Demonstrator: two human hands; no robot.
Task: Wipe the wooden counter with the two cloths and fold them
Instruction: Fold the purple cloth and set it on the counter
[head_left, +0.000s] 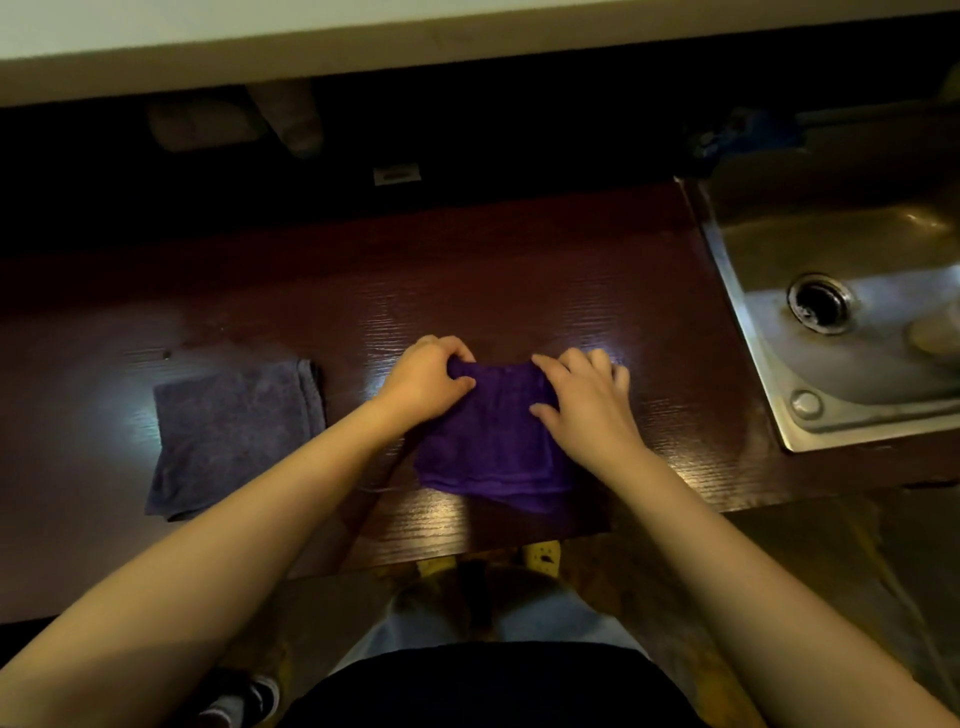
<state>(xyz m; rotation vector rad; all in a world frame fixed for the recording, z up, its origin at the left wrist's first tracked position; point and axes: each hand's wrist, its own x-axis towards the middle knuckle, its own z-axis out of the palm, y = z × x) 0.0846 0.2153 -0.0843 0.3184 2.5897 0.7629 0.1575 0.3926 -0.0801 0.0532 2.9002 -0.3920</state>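
Hands meet over a purple cloth (488, 441) in the head view, where we look down on a dark wooden counter (519, 291) that runs from the left edge to a steel sink (769, 364) set into its right end. We see the purple cloth lying folded near the counter's front edge, about midway along it, with one layer showing beneath another at its near side. Our left hand (426, 379) has its fingers curled and its thumb pressed in, pinching the cloth's far left corner. Our right hand (587, 400) lies on the cloth's far right part with the fingers spread and the thumb out to the side; we cannot tell whether it grips the fabric or only presses on it. A grey cloth (234, 436) lies folded flat toward the front left of the counter, well apart from both hands and beside the purple one without touching it. The sink's drain (821, 304) shows dark in the basin.
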